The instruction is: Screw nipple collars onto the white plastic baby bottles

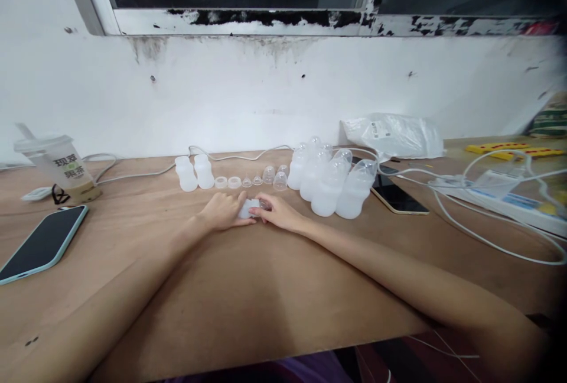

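Note:
A small white baby bottle lies on its side between my hands, low over the table. My left hand is wrapped round its body. At the other end, the fingers of my right hand close on the bottle's top, where a clear part shows; the fingers hide most of it. Just behind stand two open white bottles, two white collar rings, two small clear teats and several clear dome caps. To the right of these is a cluster of white bottles with clear caps.
A drink cup with a straw and a phone are at left. On the right are another phone, a power strip with looping white cables, and a plastic bag against the wall. The table's front edge is close to me.

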The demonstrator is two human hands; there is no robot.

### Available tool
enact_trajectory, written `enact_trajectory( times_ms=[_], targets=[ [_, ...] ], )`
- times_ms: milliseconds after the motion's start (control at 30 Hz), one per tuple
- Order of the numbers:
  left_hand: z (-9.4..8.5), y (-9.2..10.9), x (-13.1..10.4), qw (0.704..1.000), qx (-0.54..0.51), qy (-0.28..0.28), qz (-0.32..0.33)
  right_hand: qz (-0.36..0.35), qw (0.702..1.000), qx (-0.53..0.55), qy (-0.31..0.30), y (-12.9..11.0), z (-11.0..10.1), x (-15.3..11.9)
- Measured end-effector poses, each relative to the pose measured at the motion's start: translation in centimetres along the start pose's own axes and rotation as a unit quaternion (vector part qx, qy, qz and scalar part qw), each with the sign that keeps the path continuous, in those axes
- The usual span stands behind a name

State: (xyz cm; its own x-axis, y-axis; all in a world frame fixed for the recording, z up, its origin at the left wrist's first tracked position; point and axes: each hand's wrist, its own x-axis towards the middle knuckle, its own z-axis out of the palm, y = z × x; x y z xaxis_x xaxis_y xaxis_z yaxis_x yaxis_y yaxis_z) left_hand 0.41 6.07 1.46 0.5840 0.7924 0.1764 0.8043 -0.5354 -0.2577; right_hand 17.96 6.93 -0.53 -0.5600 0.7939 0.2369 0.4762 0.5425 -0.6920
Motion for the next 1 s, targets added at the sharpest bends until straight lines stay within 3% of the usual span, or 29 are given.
enact_trajectory(
  times_ms=[300,467,567,733,933,1000],
  targets=[
    [-0.1,-1.5,-0.4,0.992,-0.122,0.029,-0.023,-0.188,0.974,-0.120,0.044,-0.1,-0.2,-0.5],
    [0.2,-1.4,-0.3,0.991,-0.119,0.045,-0.039,-0.137,0.982,-0.045,0.124,0.3,0.0,-0.6],
    [0.3,-1.4,-0.2,0.991,-0.107,0.049,-0.055,-0.168,0.973,-0.068,0.145,0.8,-0.2,-0.5],
    [-0.1,-1.9,-0.1,0.987,-0.156,0.029,-0.014,-0.324,0.916,-0.210,0.110,1.5,-1.1,-0.2],
    [-1.7,-2.9,-1.1,0.949,-0.309,-0.055,0.012,-0.404,0.866,-0.291,0.044,0.5,-2.0,0.2],
    [-1.8,-3.6,-1.8,0.937,-0.346,-0.039,-0.026,-0.419,0.855,-0.306,0.022,0.2,-2.4,0.2]
  ],
)
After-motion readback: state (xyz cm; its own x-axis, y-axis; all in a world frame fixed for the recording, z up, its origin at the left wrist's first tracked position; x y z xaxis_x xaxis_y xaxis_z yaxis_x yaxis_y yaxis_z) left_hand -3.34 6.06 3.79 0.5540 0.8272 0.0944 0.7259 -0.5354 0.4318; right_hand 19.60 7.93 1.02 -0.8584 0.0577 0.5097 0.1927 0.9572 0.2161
